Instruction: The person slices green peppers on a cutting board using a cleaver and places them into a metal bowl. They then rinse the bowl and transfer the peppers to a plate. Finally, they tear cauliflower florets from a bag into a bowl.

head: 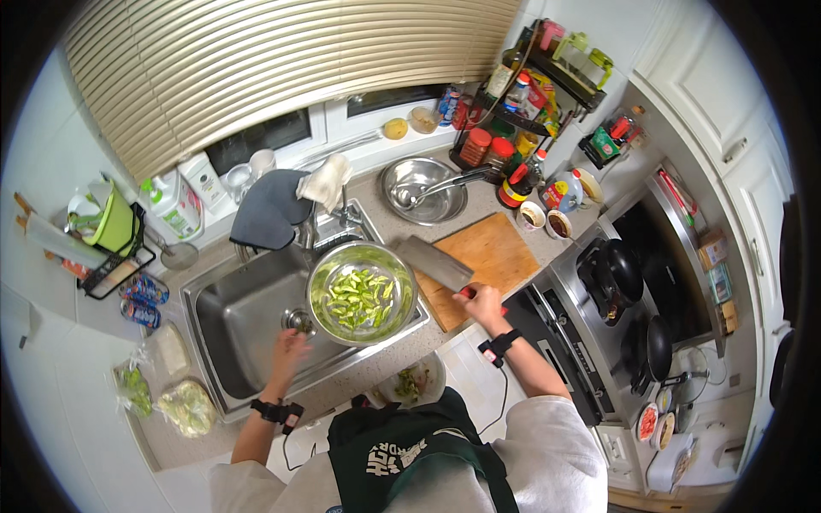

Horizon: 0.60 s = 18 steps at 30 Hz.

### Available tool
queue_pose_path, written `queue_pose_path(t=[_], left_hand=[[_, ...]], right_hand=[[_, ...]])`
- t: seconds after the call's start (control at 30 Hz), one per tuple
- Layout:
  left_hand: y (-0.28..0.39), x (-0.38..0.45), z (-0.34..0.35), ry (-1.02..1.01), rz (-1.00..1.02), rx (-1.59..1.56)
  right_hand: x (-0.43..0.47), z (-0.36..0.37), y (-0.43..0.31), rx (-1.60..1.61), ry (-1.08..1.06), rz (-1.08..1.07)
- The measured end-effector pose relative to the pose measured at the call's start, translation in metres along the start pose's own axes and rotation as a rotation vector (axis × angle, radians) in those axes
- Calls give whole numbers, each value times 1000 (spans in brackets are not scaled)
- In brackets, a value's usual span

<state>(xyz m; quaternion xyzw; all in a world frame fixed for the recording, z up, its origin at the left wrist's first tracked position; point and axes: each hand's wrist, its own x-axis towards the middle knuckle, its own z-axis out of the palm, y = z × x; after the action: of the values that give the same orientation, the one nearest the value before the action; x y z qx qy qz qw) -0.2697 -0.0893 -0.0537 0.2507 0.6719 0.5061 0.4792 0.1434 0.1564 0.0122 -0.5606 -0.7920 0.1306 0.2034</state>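
My right hand (484,306) grips the red handle of a cleaver (436,261). Its broad blade points away to the left, above the edge of a wooden cutting board (490,256). Over the near part of the stainless steel sink (237,320) is my left hand (290,354), blurred, its fingers apart with nothing visible in them. A metal bowl (315,308) rests over the sink's right side, between my hands. Inside it lie cut green pepper pieces (360,298).
Behind the board sit a steel bowl with a ladle (417,192) and sauce bottles (521,183). To the right is a gas stove with black pans (621,272). Bagged vegetables (187,407) lie left of the sink. A bin with scraps (433,378) stands below the counter edge.
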Motion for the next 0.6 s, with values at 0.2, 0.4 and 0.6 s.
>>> queue_pose_path(t=[0.2,0.4,0.6], left_hand=[[-19,0,98,-156,-309,-377],[-51,34,131,-48,-271,-623],[-10,-33,144,335,-184,-451]], right_hand=[[22,13,73,-88,-10,91],[34,21,110,-28,-26,29],[48,12,154,17,-46,-71]])
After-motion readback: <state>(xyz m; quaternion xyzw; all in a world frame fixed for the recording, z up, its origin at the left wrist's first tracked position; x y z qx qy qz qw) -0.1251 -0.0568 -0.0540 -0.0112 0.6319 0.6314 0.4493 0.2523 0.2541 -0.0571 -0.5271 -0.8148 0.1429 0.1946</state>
